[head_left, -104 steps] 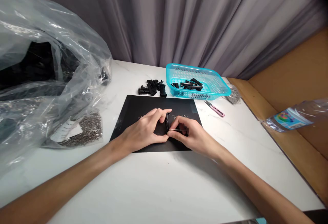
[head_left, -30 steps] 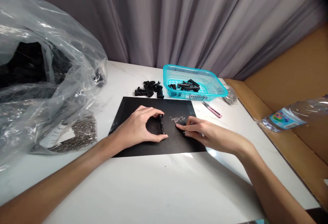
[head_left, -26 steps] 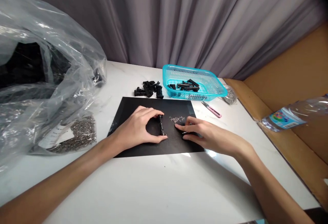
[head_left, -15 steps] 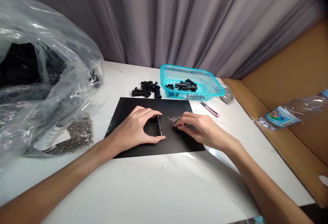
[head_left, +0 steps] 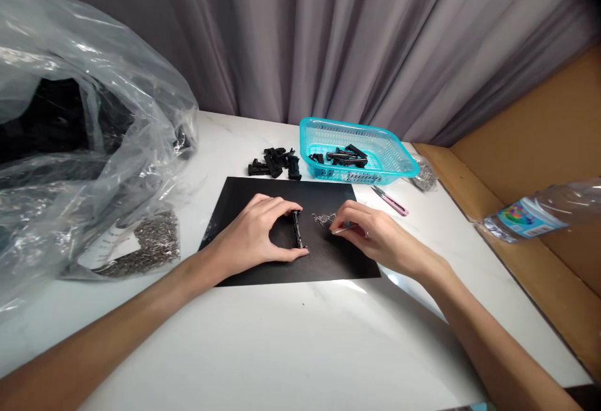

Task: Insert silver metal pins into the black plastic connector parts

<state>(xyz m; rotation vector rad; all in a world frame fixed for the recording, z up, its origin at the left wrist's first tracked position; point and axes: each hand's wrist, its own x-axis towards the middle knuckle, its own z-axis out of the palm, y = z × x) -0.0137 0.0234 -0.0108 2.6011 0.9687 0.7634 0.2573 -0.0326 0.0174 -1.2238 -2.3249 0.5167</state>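
Between thumb and fingers of my left hand (head_left: 256,229) is a narrow black plastic part (head_left: 297,229), gripped at its two ends over a black mat (head_left: 300,270). My right hand (head_left: 373,232) is closed in a pinch on a thin metal rod (head_left: 348,228), which pokes out between the fingers; its exact kind is too small to tell. Right beside those fingertips lies a small heap of silvery metal pins (head_left: 323,218) on the mat.
Several black plastic parts (head_left: 275,163) lie behind the mat. A turquoise basket (head_left: 359,179) holds more. Pink-handled snips (head_left: 389,201), a small bag (head_left: 425,176), a plastic bottle (head_left: 530,217) and cardboard (head_left: 526,129) are rightward. Large clear bags (head_left: 154,104) and bagged metal pieces (head_left: 157,242) stand left.
My right hand has shifted slightly right and its fingertips have drawn back from the pin heap. My left hand keeps its hold on the black part. The whole view has shifted a little.
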